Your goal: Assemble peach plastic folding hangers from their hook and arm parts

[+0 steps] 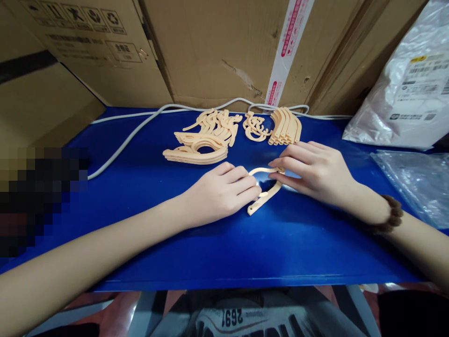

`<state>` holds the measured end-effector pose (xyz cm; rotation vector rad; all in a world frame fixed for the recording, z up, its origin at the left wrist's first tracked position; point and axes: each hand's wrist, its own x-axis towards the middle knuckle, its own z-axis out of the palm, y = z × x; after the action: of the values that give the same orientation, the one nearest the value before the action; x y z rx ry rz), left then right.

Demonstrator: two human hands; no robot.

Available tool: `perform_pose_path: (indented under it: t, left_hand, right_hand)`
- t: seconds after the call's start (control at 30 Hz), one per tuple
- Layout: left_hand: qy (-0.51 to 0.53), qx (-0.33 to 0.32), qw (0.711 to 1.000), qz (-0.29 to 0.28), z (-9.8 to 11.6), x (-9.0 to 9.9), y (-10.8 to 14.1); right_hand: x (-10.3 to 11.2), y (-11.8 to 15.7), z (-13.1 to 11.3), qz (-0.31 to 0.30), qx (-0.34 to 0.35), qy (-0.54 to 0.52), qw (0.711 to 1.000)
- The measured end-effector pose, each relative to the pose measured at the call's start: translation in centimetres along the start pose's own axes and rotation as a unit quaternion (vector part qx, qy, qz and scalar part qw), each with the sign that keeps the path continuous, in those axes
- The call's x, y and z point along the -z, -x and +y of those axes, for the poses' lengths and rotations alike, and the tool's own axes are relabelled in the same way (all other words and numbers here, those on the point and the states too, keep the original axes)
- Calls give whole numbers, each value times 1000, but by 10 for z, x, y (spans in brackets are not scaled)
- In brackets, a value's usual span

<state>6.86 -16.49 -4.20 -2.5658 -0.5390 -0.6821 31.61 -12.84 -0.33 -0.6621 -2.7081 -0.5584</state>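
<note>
Low over the blue table (pixel 224 248), a cream plastic piece (pixel 265 199) with a curved arm and a small hole at its lower end spans both hands. My left hand (pixel 222 193) is closed on its left side, fingertips hiding part of it. At the piece's upper right end, my right hand (pixel 312 171) pinches it between thumb and fingers. Behind my left hand lie a stack of cream curved pieces (pixel 196 154) and a loose pile of hook-like pieces (pixel 219 124). Small curved pieces (pixel 255 126) and a row of curved arms (pixel 286 126) lie behind my right hand.
Cardboard boxes (pixel 217 51) stand along the back and left. A white cable (pixel 129 138) runs across the rear of the table. On the right are a white plastic parcel (pixel 396 93) and a clear plastic bag (pixel 414 180).
</note>
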Motion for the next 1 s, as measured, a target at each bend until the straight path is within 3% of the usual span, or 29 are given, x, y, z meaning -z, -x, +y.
perform_pose_path:
  t: [0.17, 0.27, 0.33, 0.4, 0.5, 0.6, 0.7, 0.87, 0.93, 1.0]
  left_hand:
    - [-20, 15, 1000, 14, 1, 0, 2]
    - [10, 36, 999, 36, 1, 3, 3]
    - [58, 56, 995, 61, 2, 5, 2]
    - [104, 58, 991, 57, 5, 6, 1]
    - [158, 21, 986, -42, 11, 5, -1]
    - [189, 1, 973, -129, 15, 0, 0]
    - [191, 12, 975, -110, 13, 0, 1]
    - [98, 66, 993, 18, 7, 11, -2]
    - [38, 107, 993, 17, 6, 14, -3]
    - [-9, 153, 988, -19, 5, 14, -3]
  right_hand:
    - [3, -3, -2, -45, -37, -90, 994]
    - [2, -3, 1, -91, -82, -204, 971]
    - [-1, -3, 4, -115, -147, -294, 937]
    - [-7, -3, 7, -114, -229, -387, 886]
    - [-15, -3, 8, -74, -324, -508, 795]
    - [-20, -4, 6, -28, -374, -567, 733]
    - [-23, -4, 3, 9, -404, -596, 694]
    - [-27, -4, 0, 27, -418, -625, 658]
    - [-28, -5, -2, 25, -412, -643, 645]
    - [-27, -6, -4, 17, -409, -655, 636]
